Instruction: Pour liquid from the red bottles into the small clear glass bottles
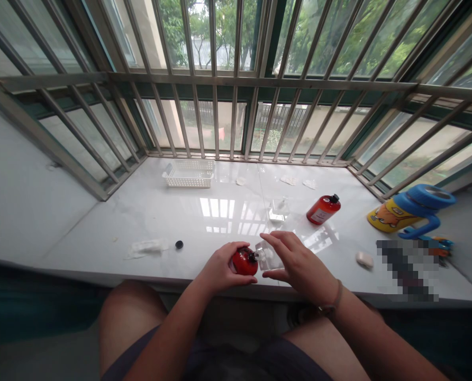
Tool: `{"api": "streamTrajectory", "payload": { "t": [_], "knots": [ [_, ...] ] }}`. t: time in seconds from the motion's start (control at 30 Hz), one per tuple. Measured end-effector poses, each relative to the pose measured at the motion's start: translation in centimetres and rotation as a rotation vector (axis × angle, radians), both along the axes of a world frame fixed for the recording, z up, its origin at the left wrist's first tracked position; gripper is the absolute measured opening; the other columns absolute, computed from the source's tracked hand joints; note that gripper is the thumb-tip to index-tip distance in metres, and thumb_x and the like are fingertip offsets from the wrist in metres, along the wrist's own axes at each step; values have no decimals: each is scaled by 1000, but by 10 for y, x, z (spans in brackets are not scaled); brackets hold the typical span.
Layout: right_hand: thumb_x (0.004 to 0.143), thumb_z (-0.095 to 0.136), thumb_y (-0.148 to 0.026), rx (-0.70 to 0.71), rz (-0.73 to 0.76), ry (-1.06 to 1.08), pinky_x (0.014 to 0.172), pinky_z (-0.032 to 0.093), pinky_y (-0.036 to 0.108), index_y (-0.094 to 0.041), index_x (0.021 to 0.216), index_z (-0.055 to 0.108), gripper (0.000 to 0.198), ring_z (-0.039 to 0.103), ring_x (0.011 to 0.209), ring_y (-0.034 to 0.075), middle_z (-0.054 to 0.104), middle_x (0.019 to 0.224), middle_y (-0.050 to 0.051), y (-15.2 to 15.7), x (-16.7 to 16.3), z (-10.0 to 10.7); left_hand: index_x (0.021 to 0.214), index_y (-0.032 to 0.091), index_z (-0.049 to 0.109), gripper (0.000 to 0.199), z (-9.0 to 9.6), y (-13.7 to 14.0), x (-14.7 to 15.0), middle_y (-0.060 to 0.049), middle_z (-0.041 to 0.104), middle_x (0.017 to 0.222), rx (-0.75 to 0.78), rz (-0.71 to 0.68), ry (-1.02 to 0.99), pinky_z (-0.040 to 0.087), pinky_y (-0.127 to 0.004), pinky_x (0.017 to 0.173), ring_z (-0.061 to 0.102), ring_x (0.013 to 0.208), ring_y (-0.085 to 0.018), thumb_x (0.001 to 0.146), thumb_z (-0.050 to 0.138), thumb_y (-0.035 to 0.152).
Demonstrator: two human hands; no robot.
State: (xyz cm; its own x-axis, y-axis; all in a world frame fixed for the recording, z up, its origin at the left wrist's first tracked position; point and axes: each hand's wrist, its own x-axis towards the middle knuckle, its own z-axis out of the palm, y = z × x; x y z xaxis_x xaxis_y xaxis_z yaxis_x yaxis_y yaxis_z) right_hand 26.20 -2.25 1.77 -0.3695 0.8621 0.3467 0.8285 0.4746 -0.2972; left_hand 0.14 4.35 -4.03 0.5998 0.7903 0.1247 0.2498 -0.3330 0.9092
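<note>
My left hand is wrapped around a red bottle with a black neck, close to the front edge of the white sill. A clear square bottle is in my right hand, tipped on its side. Its narrow mouth meets the neck of the red bottle; whether anything flows between them I cannot tell. A round black cap lies to the left of my hands. Beyond them stands another clear bottle, with a second red bottle with a black top to its right.
At the back is a white plastic basket. A crumpled clear wrapper lies at left. To the right are a blue and yellow jug, a pale soap-like block and a blurred dark object. Metal bars close off the window.
</note>
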Motion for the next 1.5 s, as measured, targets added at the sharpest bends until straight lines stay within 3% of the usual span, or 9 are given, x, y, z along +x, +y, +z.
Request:
{"api": "streamTrajectory", "payload": {
  "t": [0.33,1.5],
  "knots": [
    [77,96,-24,39,-12,-65,105,61,55,-25,157,44,95,63,125,38,62,137,16,-2,-3,1,140,25,66,91,1,1,0,-12,72,139,-38,9,-4,55,-49,115,70,127,-36,60,103,48],
    [85,91,-25,137,-24,-144,102,58,55,-22,153,49,80,62,120,37,63,134,17,0,-7,6,138,25,67,89,0,2,-1,-11,74,136,-42,28,-18,56,-47,112,72,124,-35,59,103,47]
  ]
}}
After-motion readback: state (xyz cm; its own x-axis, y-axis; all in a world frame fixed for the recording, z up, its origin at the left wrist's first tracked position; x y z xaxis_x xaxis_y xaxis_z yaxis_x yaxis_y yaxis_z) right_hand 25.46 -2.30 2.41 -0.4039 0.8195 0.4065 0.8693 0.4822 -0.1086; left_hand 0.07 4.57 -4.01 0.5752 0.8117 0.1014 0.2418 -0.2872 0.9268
